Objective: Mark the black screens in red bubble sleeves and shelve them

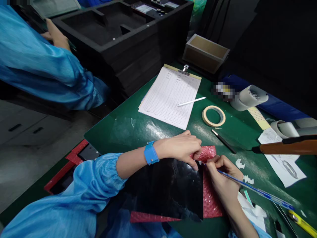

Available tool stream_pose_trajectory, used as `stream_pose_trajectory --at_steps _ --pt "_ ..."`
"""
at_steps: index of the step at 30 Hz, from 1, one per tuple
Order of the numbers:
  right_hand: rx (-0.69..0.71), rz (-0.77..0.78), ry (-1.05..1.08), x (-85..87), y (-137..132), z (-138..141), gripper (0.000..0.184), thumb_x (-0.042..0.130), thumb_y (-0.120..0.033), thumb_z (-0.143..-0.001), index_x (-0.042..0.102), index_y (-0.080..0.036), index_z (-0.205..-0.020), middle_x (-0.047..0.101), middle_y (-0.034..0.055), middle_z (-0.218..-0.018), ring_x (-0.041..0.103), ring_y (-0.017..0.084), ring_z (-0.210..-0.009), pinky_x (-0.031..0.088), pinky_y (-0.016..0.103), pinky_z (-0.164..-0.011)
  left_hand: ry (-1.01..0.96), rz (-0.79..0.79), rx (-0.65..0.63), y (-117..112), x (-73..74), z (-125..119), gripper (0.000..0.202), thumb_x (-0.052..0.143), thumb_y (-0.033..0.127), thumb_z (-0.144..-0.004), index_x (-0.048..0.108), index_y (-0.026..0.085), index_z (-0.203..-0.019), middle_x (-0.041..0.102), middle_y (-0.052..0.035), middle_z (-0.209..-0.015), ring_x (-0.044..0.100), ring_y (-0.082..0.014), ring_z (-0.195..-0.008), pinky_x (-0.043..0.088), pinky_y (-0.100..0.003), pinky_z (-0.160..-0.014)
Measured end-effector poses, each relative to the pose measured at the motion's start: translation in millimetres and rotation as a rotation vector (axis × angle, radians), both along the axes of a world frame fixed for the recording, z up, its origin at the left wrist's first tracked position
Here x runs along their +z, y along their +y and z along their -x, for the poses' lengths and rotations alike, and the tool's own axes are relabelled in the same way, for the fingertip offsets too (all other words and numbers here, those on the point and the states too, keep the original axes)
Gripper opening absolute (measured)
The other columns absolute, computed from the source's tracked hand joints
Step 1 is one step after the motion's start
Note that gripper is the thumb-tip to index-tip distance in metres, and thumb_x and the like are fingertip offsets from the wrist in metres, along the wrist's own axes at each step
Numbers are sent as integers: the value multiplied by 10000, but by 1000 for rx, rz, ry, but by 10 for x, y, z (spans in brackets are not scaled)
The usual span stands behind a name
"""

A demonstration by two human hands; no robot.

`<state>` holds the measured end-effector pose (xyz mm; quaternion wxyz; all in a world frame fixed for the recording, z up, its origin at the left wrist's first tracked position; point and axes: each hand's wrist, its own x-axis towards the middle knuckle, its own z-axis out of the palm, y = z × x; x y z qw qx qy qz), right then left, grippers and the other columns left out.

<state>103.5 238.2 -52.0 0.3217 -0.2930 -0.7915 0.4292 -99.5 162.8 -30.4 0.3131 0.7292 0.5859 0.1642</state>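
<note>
A glossy black panel (170, 188) lies on red bubble wrap (212, 198) at the near side of the green table. My left hand (182, 147), with a blue wrist strap (151, 153), rests over the panel's far right corner. Its fingers are curled and the thumb touches the panel; whatever lies between them is too small to make out. In my right hand (224, 173) is a blue pen (257, 190), its tip at that same corner beside a tiny white bit.
A clipboard (170, 96) with a white pen, a tape roll (213, 116) and a black stick tool (224, 141) lie beyond. An orange-brown tool (289, 145) juts in from the right, above a yellow cutter (303, 224). A co-worker's sleeve (49, 66) is at left.
</note>
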Motion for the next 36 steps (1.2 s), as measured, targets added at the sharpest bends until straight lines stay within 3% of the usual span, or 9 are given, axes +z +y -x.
stream_pose_trajectory --at_steps 10,21,36 --pt "13 -2 -8 -24 12 -20 409 708 -253 -863 378 -245 -622 443 -62 -566 378 92 -519 334 218 -492 45 46 -15 12 44 -5 434 895 403 -966 554 221 -769 696 -25 -997 646 -237 -976 336 -353 -918" --pt "11 8 -15 -19 14 -30 422 727 -263 -869 384 -254 -623 465 -53 -566 386 111 -518 322 247 -493 15 24 4 -8 40 4 408 918 386 -943 587 212 -780 684 -5 -960 612 -208 -863 333 -344 -868" --pt "4 5 -10 -3 2 -22 393 710 -233 -847 383 -247 -630 475 -58 -568 382 102 -525 324 238 -499 46 28 -10 -3 30 -4 401 886 445 -971 609 210 -802 706 -28 -1002 646 -243 -972 336 -348 -897"
